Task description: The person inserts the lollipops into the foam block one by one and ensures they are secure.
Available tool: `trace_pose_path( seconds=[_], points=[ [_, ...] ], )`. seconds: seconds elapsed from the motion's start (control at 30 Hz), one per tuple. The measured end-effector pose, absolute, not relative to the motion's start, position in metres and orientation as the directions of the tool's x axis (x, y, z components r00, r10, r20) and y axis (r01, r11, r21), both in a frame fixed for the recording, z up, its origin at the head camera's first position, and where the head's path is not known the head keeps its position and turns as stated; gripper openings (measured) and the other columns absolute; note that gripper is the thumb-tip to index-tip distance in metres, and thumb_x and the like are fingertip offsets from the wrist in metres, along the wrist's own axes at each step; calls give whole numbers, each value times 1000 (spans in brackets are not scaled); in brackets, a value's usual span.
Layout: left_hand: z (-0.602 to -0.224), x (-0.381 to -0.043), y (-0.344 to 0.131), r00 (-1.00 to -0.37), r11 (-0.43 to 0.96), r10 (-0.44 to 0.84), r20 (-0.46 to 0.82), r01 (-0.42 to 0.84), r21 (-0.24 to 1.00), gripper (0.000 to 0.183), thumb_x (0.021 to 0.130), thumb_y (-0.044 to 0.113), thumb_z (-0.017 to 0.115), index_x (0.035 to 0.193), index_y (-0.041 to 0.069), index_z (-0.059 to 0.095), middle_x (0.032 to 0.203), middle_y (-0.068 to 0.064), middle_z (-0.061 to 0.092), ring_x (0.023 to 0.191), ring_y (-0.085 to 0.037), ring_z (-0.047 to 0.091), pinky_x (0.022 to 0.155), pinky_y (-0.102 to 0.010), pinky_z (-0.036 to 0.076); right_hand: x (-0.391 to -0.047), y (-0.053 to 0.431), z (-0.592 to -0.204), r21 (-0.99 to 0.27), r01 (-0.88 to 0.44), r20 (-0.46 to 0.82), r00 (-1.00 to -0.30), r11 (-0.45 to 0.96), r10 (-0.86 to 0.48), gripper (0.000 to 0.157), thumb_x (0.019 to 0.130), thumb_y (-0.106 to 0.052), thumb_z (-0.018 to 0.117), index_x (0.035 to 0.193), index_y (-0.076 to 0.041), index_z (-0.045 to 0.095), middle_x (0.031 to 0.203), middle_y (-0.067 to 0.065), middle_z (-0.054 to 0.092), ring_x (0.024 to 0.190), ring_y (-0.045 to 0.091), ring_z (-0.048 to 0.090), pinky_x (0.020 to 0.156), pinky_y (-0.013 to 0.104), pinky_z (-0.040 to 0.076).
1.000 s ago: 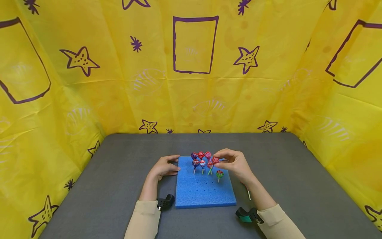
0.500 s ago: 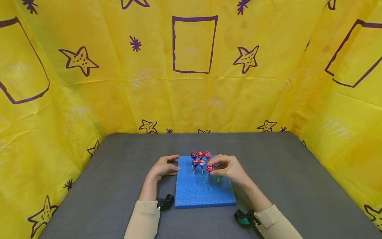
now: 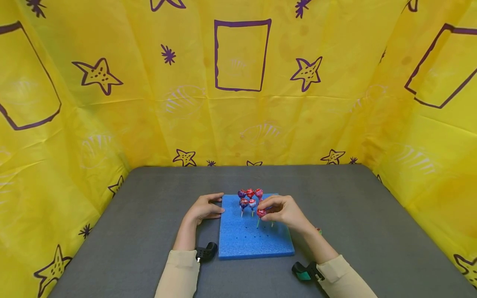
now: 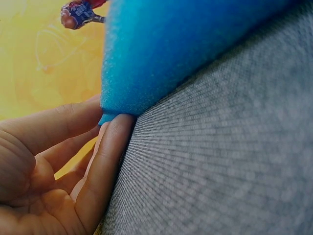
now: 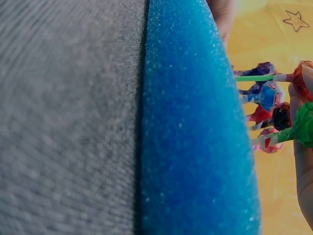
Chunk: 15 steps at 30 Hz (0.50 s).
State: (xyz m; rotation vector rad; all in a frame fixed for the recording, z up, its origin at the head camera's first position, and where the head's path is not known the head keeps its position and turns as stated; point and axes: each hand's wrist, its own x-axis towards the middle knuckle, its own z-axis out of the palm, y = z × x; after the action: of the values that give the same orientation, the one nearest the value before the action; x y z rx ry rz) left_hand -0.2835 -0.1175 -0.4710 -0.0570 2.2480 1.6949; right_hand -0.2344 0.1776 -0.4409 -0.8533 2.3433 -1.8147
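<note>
My right hand pinches a red-wrapped lollipop by its head between thumb and fingers. The lollipop's green stick points down at the blue foam board, near a row of small holes; whether its tip is in a hole I cannot tell. My left hand touches the board's left edge near the far corner; its fingers lie fairly straight against the foam. Several wrapped lollipops, such as a pale blue one, stand upright at the back. A green lollipop stands beside my right hand, its head hidden in the head view.
The board lies on a grey table. Another lollipop peeks out behind my right forearm. Black straps with cameras sit on both wrists. A yellow patterned cloth encloses the back and sides.
My right hand has brought the red lollipop left and toward me, from beside the back rows to over the holes, and slightly lower. My left hand has stayed at the board.
</note>
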Motion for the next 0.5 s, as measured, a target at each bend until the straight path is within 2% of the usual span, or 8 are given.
trace_pose_path(
  seconds=[0.3, 0.5],
  points=[
    [-471, -283, -118, -946, 292, 166, -279, -223, 930, 64, 81, -2, 75, 141, 10, 55, 138, -20, 56, 81, -13, 68, 75, -32, 64, -236, 178, -443, -911, -365, 248, -856, 191, -454, 22, 79, -6, 80, 100, -2, 77, 106, 20, 73, 89, 10, 69, 68, 27, 62],
    [-470, -283, -118, -946, 286, 166, -280, -225, 931, 64, 81, -2, 75, 141, 10, 55, 138, -20, 56, 81, -12, 68, 75, -32, 64, -235, 177, -444, -891, -376, 220, -847, 253, -483, 21, 79, -10, 81, 99, -7, 78, 103, 11, 75, 90, 11, 65, 61, 23, 55]
  ],
)
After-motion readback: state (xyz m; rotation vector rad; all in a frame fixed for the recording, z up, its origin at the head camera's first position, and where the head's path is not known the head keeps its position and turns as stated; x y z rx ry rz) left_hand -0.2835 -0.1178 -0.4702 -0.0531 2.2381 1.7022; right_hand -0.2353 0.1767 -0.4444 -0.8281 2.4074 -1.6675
